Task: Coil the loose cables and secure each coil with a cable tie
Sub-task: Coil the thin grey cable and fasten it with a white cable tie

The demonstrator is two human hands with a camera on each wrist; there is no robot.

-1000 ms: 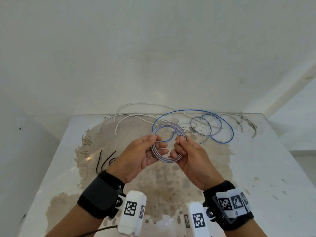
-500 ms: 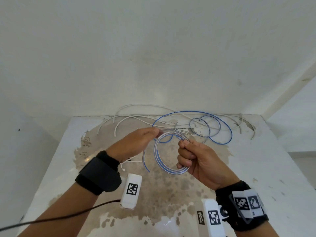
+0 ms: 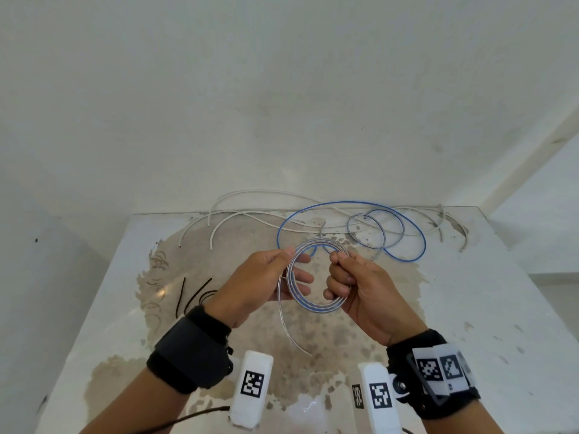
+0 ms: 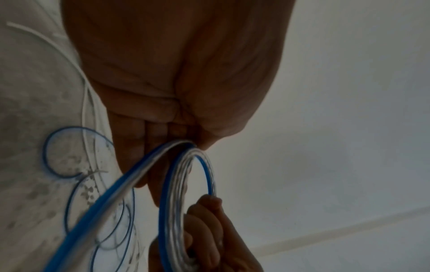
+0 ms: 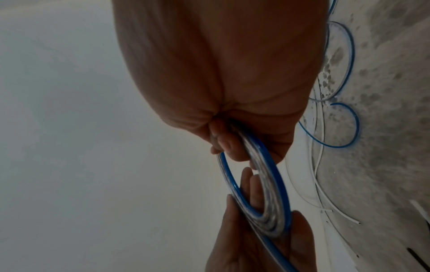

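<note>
A small coil of clear cable with a blue stripe point(image 3: 308, 303) hangs above the stained white table point(image 3: 470, 308) between both hands. My left hand point(image 3: 283, 272) pinches the coil's left side between thumb and fingers; the same coil point(image 4: 186, 184) shows in the left wrist view. My right hand point(image 3: 343, 277) is fisted round the coil's right side, and its grip on the coil point(image 5: 267, 184) is plain in the right wrist view. A loose tail of the cable point(image 3: 286, 327) hangs down from the left hand. The rest of the blue-striped cable point(image 3: 404, 233) lies in loops behind.
White cables point(image 3: 238, 214) sprawl along the table's back edge by the wall. Black cable ties point(image 3: 194, 296) lie left of my left wrist. A narrow drop runs on either side of the table.
My left hand turned palm up again and took the coil's left side. Both hands stayed at the same height. A longer loose tail now hangs below the left hand.
</note>
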